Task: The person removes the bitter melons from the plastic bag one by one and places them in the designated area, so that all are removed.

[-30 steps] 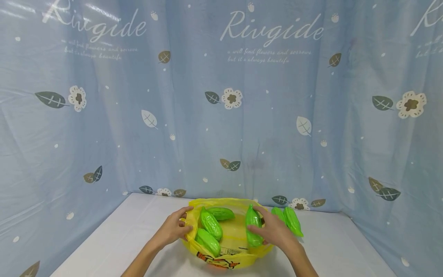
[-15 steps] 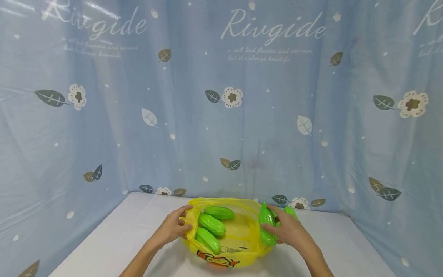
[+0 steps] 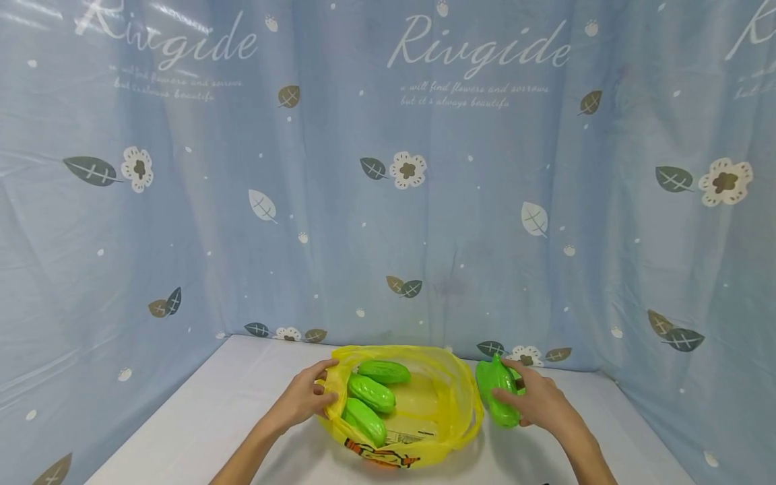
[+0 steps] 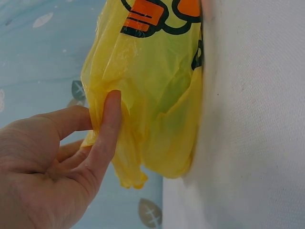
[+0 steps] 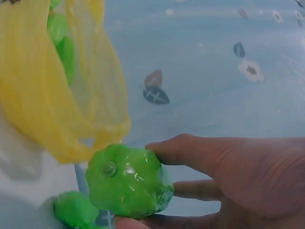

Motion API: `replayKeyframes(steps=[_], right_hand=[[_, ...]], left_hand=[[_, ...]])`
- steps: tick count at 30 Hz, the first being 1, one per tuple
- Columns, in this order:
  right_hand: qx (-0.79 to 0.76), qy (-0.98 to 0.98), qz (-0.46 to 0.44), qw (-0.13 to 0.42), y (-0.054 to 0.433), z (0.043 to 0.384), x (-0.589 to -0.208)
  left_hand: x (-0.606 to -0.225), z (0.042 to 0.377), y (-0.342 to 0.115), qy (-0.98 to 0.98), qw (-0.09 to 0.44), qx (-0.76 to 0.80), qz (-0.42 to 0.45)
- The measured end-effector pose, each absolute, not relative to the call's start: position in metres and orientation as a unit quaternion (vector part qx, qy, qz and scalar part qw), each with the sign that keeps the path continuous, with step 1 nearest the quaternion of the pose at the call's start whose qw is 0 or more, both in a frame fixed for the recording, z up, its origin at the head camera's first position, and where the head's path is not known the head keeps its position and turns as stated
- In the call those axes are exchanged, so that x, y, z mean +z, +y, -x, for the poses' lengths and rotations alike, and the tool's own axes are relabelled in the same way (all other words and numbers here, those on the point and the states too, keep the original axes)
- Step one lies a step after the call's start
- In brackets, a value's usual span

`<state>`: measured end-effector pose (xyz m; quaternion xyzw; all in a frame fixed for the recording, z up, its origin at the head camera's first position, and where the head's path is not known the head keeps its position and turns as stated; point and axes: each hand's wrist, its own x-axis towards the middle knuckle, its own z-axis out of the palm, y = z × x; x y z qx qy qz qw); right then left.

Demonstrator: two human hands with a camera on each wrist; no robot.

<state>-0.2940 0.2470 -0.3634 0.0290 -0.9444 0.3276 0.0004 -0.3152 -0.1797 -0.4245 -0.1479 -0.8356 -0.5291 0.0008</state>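
My left hand [image 3: 303, 397] holds the left rim of a yellow plastic bag [image 3: 430, 455] that stands with its mouth wide. In the left wrist view the thumb and fingers of the left hand [image 4: 71, 157] pinch the bag's thin film [image 4: 152, 105]. Three glossy green bitter melons [image 3: 372, 394] lie inside, along the left side. Right of the bag, my right hand [image 3: 539, 404] grips another bitter melon [image 3: 502, 401], pointed end up. Its ribbed, stemmed end [image 5: 128, 181] faces the right wrist camera, thumb on one side and fingers on the other.
Below the held one, another green bitter melon [image 5: 76, 210] lies on the white table [image 3: 242, 391], mostly hidden in the head view. Printed blue curtains [image 3: 364, 236] hang behind the table and at both sides. An orange and black print marks the bag's front.
The right hand has carried its bitter melon rightward, from inside the bag over the rim to outside it. One bitter melon in the bag has tipped flatter. The left hand stays put.
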Motion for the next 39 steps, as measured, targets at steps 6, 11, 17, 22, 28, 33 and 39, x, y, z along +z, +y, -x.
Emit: replayKeyframes(steps=[6, 11, 17, 22, 28, 33, 39], right_hand=[[0.313, -0.95, -0.018, 0.0, 0.265, 0.299, -0.368], [0.294, -0.956, -0.011, 0.001, 0.279, 0.306, -0.373], [0.288, -0.958, -0.001, -0.001, 0.291, 0.313, -0.379], [0.291, -0.957, 0.006, 0.003, 0.302, 0.319, -0.386], [0.284, -0.959, -0.006, 0.016, 0.313, 0.323, -0.394], [0.276, -0.961, -0.011, 0.029, 0.32, 0.326, -0.398], [0.271, -0.962, 0.001, 0.041, 0.326, 0.329, -0.4]], left_hand=[[-0.424, 0.315, -0.179, -0.835, -0.003, -0.531, 0.144], [-0.423, 0.316, -0.178, -0.835, -0.003, -0.53, 0.148], [-0.424, 0.316, -0.179, -0.835, -0.005, -0.529, 0.152], [-0.424, 0.316, -0.178, -0.835, -0.005, -0.528, 0.153], [-0.423, 0.314, -0.179, -0.833, -0.005, -0.531, 0.156], [-0.422, 0.313, -0.178, -0.832, -0.004, -0.532, 0.158], [-0.423, 0.313, -0.179, -0.833, 0.001, -0.531, 0.155]])
